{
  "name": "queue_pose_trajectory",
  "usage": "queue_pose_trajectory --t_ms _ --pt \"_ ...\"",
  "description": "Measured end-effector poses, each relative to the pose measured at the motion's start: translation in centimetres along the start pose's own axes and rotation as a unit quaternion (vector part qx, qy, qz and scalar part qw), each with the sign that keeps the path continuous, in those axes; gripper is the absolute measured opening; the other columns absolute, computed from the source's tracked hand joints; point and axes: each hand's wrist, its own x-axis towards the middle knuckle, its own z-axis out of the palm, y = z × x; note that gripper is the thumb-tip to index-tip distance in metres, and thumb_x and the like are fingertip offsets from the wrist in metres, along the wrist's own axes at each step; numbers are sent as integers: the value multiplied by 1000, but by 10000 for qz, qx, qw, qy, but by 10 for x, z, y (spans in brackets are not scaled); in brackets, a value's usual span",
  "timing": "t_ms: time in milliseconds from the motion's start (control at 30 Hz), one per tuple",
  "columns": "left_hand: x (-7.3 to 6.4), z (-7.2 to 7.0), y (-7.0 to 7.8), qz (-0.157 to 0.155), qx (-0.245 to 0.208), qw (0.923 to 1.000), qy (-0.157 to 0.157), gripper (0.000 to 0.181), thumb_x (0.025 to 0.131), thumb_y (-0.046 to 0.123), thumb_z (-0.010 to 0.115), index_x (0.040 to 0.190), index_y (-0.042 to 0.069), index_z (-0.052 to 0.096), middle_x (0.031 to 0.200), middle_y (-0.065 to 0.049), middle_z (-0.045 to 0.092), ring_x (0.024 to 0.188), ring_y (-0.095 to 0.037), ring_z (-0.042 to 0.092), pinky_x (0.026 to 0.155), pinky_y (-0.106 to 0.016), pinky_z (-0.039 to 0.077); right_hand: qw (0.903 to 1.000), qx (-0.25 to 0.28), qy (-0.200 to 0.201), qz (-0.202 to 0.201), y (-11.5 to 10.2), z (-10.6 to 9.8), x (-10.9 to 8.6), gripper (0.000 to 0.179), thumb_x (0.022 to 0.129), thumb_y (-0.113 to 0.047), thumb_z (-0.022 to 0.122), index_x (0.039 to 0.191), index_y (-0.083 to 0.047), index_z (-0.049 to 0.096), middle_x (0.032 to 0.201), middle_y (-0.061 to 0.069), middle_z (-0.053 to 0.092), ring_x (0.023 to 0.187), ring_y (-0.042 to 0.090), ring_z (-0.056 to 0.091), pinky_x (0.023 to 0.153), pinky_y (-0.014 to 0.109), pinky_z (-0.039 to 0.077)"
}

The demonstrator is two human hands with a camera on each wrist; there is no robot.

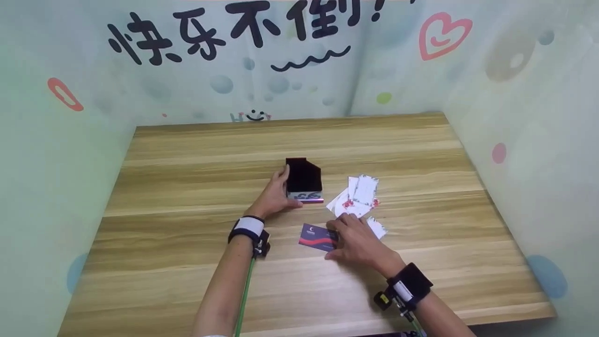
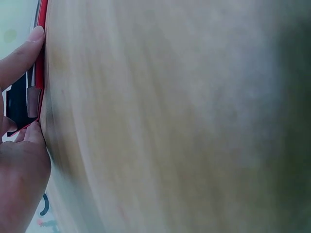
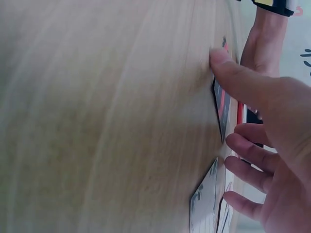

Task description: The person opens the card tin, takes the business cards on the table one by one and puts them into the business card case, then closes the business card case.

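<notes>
At frame center, left hand (image 1: 273, 195) grips black case (image 1: 303, 175) by its left side, while just below center right hand (image 1: 359, 239), thumb and fingers apart, covers right end of dark card (image 1: 314, 237) on tabletop (image 1: 187, 187).

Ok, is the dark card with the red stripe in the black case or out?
Out: the dark card is at the right hand, table showing between it and the black case.

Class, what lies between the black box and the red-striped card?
Head view: bare table separates box and card; the left hand grips the box, thumb at its near edge.
</notes>
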Motion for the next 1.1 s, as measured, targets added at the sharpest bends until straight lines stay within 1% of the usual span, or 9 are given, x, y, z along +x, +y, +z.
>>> queue_pose_trajectory --t_ms 167,300,533,633,767,867,967,1033,1100 --pt "0 2 0 -62 79 9999 -24 122 72 14 90 160 2 5 164 -26 10 154 -35 16 128 -38 16 9989 272 -246 289 -3 1 1 64 74 -42 86 123 -6 64 112 9 62 106 29 56 101 51 44" --pt "0 3 -1 -49 38 10000 -23 122 72 14 89 159 2 5 164 -26 10 155 -34 15 128 -38 16 9977 419 -349 408 -6 0 2 59 74 -37 87 119 -5 65 109 9 63 106 28 56 103 53 42" --pt "-1 2 -2 -91 365 9993 13 123 73 21 90 160 4 5 163 -26 15 152 -36 21 128 -40 17 9966 488 -465 467 -9 -2 3 56 73 -36 87 115 -6 64 106 7 60 103 25 54 101 52 40" --pt "-1 2 -1 -114 329 9994 -3 123 73 21 89 160 5 5 162 -26 15 153 -35 21 128 -39 17 9965 507 -454 486 -11 -3 3 56 72 -36 88 114 -8 63 105 6 57 101 24 52 99 50 40" --pt "-1 2 0 -66 273 9996 39 122 72 19 90 160 3 6 163 -27 15 153 -35 19 128 -39 18 9973 452 -403 409 -14 -4 3 53 72 -31 85 113 -9 61 103 5 58 98 23 52 96 48 41" --pt "-1 1 0 11 244 9997 70 122 72 17 90 159 0 7 163 -28 14 153 -36 18 128 -40 18 9990 212 -333 219 -17 -3 3 52 72 -32 82 113 -8 62 101 5 59 96 23 53 93 47 43" --pt "-1 1 1 34 187 9998 50 122 72 17 90 159 0 7 163 -28 13 154 -36 16 128 -40 17 9993 -317 -160 -121 -21 -2 2 52 74 -35 80 113 -5 64 101 7 60 94 24 55 90 46 46" --pt "-2 1 1 61 191 9998 69 121 72 16 90 159 -1 7 163 -28 13 154 -37 16 128 -41 16 9960 -786 43 -419 -22 -1 2 51 75 -37 79 111 -3 67 100 8 60 92 25 57 88 45 48" --pt "-2 1 0 66 137 9999 58 121 72 15 90 159 -1 7 163 -28 12 154 -36 16 128 -40 16 9900 -1199 248 -701 -22 1 2 51 75 -39 77 108 -2 68 99 10 62 90 27 59 86 44 49"
